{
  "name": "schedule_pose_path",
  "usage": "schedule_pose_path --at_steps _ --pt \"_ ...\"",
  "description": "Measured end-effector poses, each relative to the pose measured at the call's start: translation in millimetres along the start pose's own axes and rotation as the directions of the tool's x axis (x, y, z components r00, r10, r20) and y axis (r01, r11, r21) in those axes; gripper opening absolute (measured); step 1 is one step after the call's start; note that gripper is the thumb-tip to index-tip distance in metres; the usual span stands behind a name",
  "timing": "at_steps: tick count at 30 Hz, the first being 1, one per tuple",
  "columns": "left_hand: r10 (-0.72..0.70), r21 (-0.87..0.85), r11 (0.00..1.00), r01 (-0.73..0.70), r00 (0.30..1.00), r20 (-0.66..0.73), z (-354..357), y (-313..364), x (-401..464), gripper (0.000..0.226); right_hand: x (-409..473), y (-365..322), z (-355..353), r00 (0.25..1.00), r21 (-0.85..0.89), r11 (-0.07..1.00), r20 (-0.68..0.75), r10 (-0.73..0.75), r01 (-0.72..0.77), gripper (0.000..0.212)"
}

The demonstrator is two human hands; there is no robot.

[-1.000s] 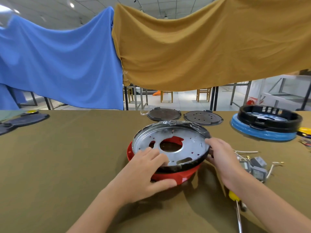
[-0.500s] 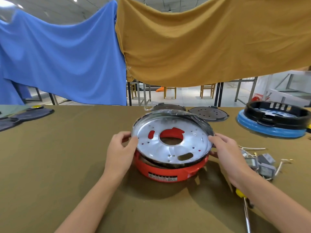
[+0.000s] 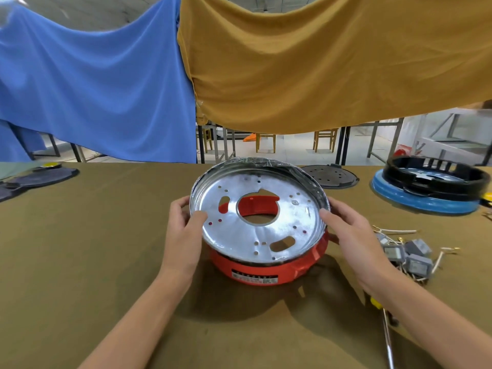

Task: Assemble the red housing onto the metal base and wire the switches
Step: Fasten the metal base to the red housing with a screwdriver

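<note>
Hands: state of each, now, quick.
Left hand: grips the left rim of the metal base, thumb on top.
Right hand: grips the base's right rim, above the red housing.

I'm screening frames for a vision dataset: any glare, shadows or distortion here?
Head view: soft glare on the metal base; shadows fall on the table below the red housing and both forearms; wide-angle bending curves the table's far edge; sharp overall, top-left corner smeared.
</note>
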State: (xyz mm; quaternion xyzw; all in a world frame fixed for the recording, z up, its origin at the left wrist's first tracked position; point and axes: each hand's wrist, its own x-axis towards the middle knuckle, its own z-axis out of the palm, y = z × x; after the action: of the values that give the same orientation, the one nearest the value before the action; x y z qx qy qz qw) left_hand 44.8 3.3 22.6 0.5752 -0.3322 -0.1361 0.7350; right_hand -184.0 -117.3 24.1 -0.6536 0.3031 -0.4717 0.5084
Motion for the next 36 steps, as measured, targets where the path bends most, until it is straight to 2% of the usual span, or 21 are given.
schedule_pose_path --at_steps 3,5,8,11,16,21,26,36 --pt "-0.007 -0.006 1.0 0.007 1.0 0.016 -1.3 -1.5 0.8 0.016 -1.1 -3.7 0.2 0.999 0.016 0.999 0.021 -0.029 0.029 0.035" --pt "-0.005 -0.01 1.0 0.006 0.999 0.044 -1.1 -2.2 1.0 0.019 -0.5 -4.2 -0.8 0.999 0.022 0.999 0.005 -0.039 0.039 0.041" --pt "0.018 -0.007 1.0 -0.018 0.997 0.077 -0.6 -3.6 0.7 0.022 1.0 -1.2 -2.8 0.999 0.021 0.999 -0.031 -0.044 0.045 0.034" --pt "0.033 -0.021 0.999 -0.032 0.997 0.073 -1.8 -5.8 1.3 0.019 -0.5 1.5 -3.1 0.998 -0.002 0.999 -0.044 -0.051 0.051 0.038" --pt "-0.064 -0.057 0.996 0.065 0.998 0.009 -2.6 -2.2 4.8 0.019 -1.8 0.7 -0.2 0.997 0.017 0.998 -0.043 -0.061 0.061 0.038" --pt "-0.154 -0.038 0.987 0.156 0.987 0.052 -0.9 -0.9 5.2 0.029 -2.0 0.1 0.5 0.997 0.004 0.998 -0.05 -0.06 0.061 0.034" --pt "-0.168 0.006 0.986 0.168 0.983 0.068 -2.4 -2.9 4.6 0.027 -1.1 4.0 -2.3 0.998 -0.048 0.998 -0.047 -0.032 0.029 0.031" --pt "-0.147 0.014 0.989 0.146 0.988 0.048 -2.1 -5.9 2.4 0.029 -1.8 7.6 -3.9 0.997 -0.127 0.99 -0.045 0.061 -0.066 0.047"
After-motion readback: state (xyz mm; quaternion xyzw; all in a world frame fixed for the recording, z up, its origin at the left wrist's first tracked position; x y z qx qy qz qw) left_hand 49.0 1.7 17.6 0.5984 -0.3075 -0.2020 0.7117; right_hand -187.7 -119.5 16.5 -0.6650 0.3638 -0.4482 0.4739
